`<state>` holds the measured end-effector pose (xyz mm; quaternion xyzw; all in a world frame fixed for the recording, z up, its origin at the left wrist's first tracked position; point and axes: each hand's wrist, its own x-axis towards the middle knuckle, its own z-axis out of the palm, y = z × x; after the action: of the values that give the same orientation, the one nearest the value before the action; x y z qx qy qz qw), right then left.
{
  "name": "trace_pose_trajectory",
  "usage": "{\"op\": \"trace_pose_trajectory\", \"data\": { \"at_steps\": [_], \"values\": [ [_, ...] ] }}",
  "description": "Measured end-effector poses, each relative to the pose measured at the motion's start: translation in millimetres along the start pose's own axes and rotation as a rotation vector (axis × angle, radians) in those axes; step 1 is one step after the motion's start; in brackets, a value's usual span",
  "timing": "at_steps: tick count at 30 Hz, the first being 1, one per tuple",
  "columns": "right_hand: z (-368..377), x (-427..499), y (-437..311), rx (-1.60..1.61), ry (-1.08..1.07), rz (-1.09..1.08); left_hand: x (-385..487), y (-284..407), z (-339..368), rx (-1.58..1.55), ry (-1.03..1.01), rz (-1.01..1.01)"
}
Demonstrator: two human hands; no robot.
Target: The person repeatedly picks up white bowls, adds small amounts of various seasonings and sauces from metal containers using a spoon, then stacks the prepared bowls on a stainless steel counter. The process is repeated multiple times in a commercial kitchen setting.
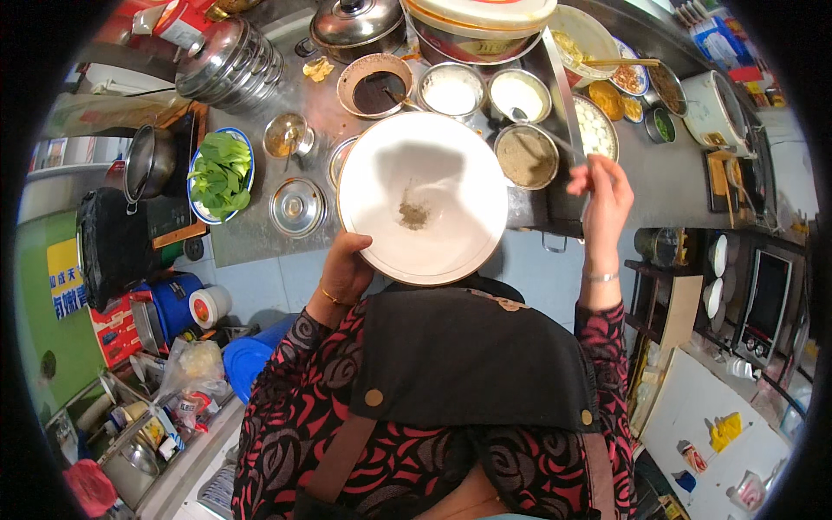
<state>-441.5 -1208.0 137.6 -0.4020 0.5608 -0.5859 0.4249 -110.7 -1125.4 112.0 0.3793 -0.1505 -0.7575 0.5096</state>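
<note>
My left hand (348, 266) grips the lower left rim of a large white bowl (455, 240), its thumb over the edge. A small heap of grey-brown powder (413, 214) lies inside the bowl. My right hand (604, 188) is closed on the handle of a metal spoon (518, 114), whose head is at the tub of white powder (517, 91). Just below that tub stands a metal tub of grey-brown powder (525, 159). Another tub of white stuff (451, 91) and a bowl of dark sauce (377, 88) with a spoon in it sit behind the white bowl.
Leafy greens (221, 172) fill an oval plate at the left, near a lidded metal jar (298, 207) and a sauce cup (286, 136). A lidded pot (357, 29) and a big bucket (481, 39) stand at the back. White balls (595, 133) fill a bowl at the right.
</note>
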Motion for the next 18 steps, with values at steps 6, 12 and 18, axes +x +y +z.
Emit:
{"op": "trace_pose_trajectory", "data": {
  "at_steps": [6, 12, 18],
  "values": [
    [25, 84, 22, -0.275, -0.073, 0.048, -2, 4, -2, -0.004, 0.046, 0.031],
    [40, 104, 41, -0.216, -0.103, 0.145, -1, 5, -2, -0.003, 0.061, 0.067],
    [41, 78, 62, -0.05, 0.007, 0.157, 3, 6, -3, -0.008, 0.072, 0.066]
  ]
}}
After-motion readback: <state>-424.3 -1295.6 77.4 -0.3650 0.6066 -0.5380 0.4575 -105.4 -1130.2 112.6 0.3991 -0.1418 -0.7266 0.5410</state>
